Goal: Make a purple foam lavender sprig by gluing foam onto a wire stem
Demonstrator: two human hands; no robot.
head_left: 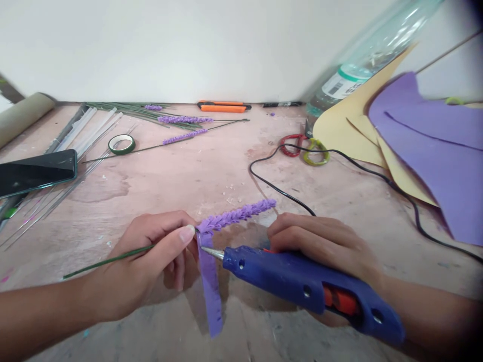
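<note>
Between thumb and fingers, my left hand (160, 254) pinches a green stem (109, 261), which runs out to the lower left. A purple lavender spike (239, 215) extends from the pinch toward the upper right. From its base a purple foam strip (209, 286) hangs down, its lower end loose. My right hand (320, 246) is wrapped round a blue glue gun (279, 271), partly hidden behind it. The gun's metal nozzle (212, 252) points left and is at the strip's upper part, just below the left fingertips.
Orange-and-red scissors with a yellow loop (316, 153) lie under a black cord (279, 190). Foam sheets (426, 146) and a plastic bottle (343, 83) stand right. A phone (37, 173), green tape (121, 144), glue sticks (81, 128), finished spikes (184, 119) and a cutter (222, 107) lie left and behind.
</note>
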